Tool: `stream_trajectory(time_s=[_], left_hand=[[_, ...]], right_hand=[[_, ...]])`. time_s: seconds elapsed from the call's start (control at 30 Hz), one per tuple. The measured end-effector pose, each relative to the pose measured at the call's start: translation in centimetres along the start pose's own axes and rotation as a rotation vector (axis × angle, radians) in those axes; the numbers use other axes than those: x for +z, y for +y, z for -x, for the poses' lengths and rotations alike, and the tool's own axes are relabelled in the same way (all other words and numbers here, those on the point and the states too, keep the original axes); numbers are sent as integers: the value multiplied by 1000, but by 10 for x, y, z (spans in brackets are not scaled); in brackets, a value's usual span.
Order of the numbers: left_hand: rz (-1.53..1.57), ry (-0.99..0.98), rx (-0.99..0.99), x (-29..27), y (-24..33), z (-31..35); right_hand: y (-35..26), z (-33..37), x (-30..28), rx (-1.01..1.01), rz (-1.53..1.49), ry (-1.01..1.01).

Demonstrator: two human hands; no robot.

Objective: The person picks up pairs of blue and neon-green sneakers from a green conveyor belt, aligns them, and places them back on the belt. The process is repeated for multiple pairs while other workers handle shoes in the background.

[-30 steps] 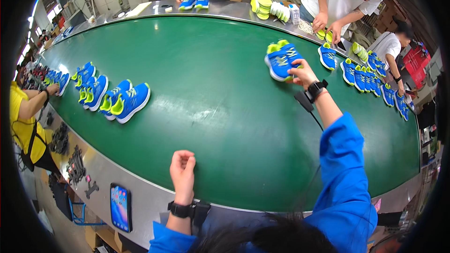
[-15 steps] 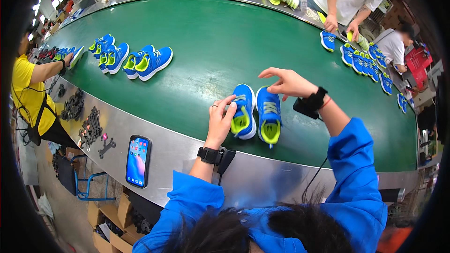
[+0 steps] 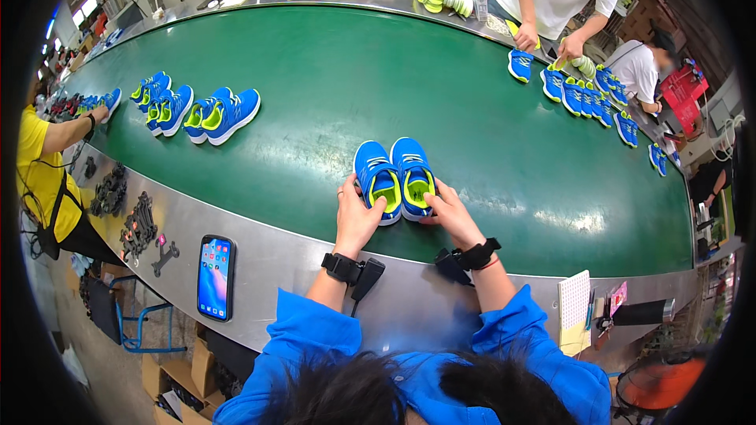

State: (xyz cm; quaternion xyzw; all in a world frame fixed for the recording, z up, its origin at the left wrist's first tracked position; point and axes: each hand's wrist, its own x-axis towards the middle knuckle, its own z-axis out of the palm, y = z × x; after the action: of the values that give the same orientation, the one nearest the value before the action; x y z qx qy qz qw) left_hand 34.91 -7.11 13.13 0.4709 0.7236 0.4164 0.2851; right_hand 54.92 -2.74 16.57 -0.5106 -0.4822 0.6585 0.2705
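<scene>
Two blue sneakers with lime linings and white soles stand side by side before me, toes pointing away. My left hand (image 3: 358, 216) grips the heel of the left sneaker (image 3: 373, 165), thumb at its collar. The right sneaker (image 3: 413, 164) is held at its heel by my right hand (image 3: 454, 214), thumb over the collar edge. Both rest on the green belt (image 3: 315, 110), close to its near metal edge. Black straps with small boxes circle both my wrists.
A phone (image 3: 215, 277) lies on the metal border (image 3: 272, 283) at left, near dark small parts (image 3: 139, 228). More blue sneakers (image 3: 224, 116) stand left; others (image 3: 583, 97) line the far right. Co-workers handle shoes around the belt. A notepad (image 3: 575, 311) and pens sit right.
My right hand has come back from the toe area to the right sneaker's heel. My left hand has shifted from the laces to the left sneaker's heel. The sneakers now sit slightly left in view.
</scene>
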Motion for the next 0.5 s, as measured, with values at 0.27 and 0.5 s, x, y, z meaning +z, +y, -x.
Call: stream_trajectory(time_s=[0.27, 0.5], left_hand=[[548, -33, -225, -20, 22, -9], [1068, -413, -391, -17, 32, -6]], right_hand=[[9, -8, -5, -61, -317, 3], [2, -2, -18, 80, -675, -259]])
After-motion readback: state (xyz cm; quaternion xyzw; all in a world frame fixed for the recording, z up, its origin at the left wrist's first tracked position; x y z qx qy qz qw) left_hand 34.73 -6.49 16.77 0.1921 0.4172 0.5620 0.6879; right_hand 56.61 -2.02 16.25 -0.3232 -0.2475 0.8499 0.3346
